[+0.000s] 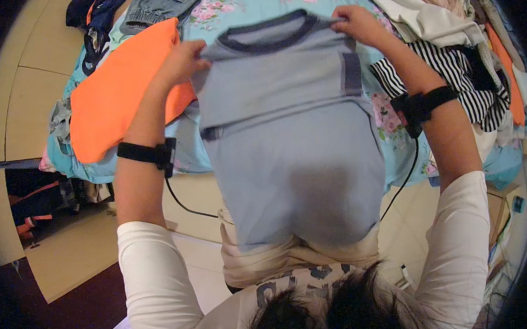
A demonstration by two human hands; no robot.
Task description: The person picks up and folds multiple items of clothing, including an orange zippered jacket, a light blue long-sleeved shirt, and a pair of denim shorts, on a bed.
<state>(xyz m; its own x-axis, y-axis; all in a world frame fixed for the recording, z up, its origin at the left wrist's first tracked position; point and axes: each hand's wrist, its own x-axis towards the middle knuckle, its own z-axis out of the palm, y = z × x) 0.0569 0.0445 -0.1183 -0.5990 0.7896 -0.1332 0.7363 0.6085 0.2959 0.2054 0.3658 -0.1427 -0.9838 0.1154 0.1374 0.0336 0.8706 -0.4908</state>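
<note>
A grey-blue T-shirt [292, 138] with a dark navy collar hangs spread between my hands, its neck away from me and its lower part draped down over my lap. My left hand [188, 60] is closed on the shirt's left shoulder. At the opposite shoulder, the fingers of my right hand [357, 25] pinch the fabric by the dark sleeve edge. Each sleeve is folded in along its side, with a dark cuff showing. Next to my left forearm lies a bright orange garment [126, 88] on the bed.
The bed has a turquoise flowered sheet [247, 2]. Blue-grey denim [157, 8] and dark clothes lie at the far left. On the right is a heap with a white garment [417, 13] and a black-and-white striped one [451, 80]. An open cabinet [69, 236] stands at left.
</note>
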